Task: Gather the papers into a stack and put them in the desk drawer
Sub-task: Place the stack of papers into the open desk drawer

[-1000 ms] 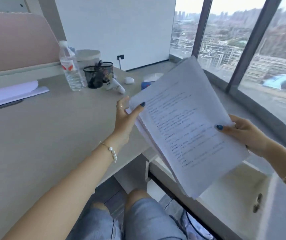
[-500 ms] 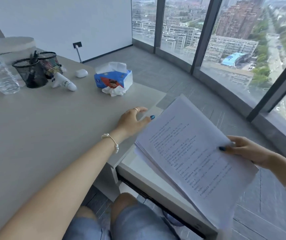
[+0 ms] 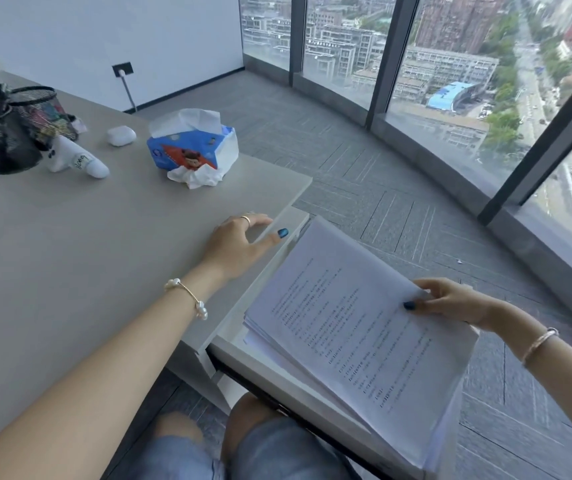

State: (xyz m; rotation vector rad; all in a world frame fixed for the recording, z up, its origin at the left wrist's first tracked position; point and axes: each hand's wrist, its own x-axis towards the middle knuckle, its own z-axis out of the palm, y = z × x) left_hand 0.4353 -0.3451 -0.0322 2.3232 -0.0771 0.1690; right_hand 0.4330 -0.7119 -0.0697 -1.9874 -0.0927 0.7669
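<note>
A stack of printed white papers (image 3: 350,327) lies tilted over the open white desk drawer (image 3: 263,362), its lower left edge down in the drawer. My right hand (image 3: 450,301) grips the stack's right edge, thumb on top. My left hand (image 3: 239,244) rests flat on the grey desk (image 3: 70,258) at its right edge, fingers spread, thumb reaching toward the papers without holding them. The inside of the drawer is mostly hidden by the stack.
On the desk's far side stand a blue tissue box (image 3: 192,148), a white earbud case (image 3: 121,136), a white tube (image 3: 80,161) and two black mesh pen cups (image 3: 11,129). Grey carpet and tall windows (image 3: 450,81) lie to the right. My knees are under the drawer.
My left hand let go of the papers and settled on the desk edge. My right hand lowered the stack from in front of me down over the open drawer.
</note>
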